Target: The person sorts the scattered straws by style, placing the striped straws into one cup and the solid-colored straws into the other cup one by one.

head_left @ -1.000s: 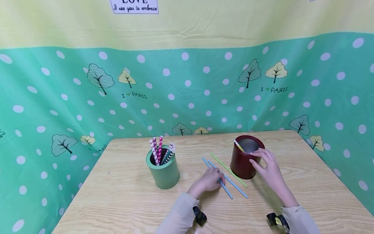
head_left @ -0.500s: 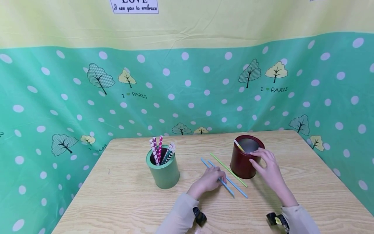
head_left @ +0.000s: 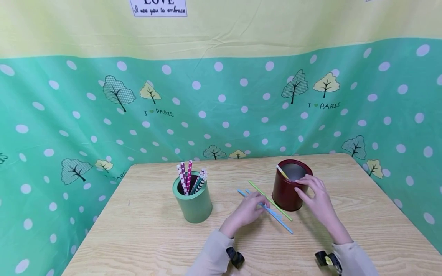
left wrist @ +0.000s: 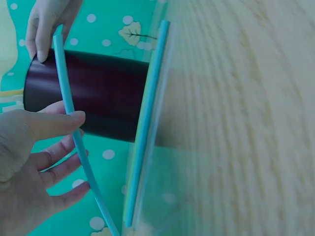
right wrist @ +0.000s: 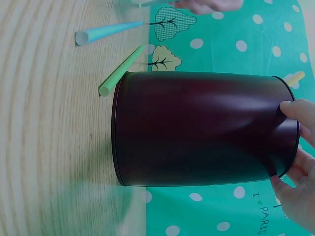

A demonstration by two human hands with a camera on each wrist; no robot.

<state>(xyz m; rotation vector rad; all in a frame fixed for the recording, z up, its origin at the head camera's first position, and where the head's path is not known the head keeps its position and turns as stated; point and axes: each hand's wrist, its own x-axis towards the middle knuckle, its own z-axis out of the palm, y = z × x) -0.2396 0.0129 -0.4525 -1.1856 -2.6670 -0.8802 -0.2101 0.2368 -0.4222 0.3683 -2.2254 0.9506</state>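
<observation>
In the left wrist view, my left hand (head_left: 249, 209) pinches a light blue paper straw (left wrist: 67, 91) between thumb and fingers, lifted off the tabletop. A second blue straw (head_left: 287, 228) lies on the table under that hand, beside a green straw (head_left: 257, 188). My right hand (head_left: 319, 201) holds the rim of a dark red cylindrical container (head_left: 286, 196), thumb and fingers apart across its near right edge. The container stands upright, and one yellow straw with a white end (head_left: 284, 173) leans out over its left rim.
To the left stands a green cylindrical container (head_left: 196, 210) with several patterned straws (head_left: 183, 180), pink dotted and dark striped. The wooden table (head_left: 138, 230) backs onto a dotted green and yellow cloth (head_left: 221, 126).
My left hand has raised one blue straw from the table and moved it slightly up and right, so it now crosses above the other. My right hand and the red container have stayed still.
</observation>
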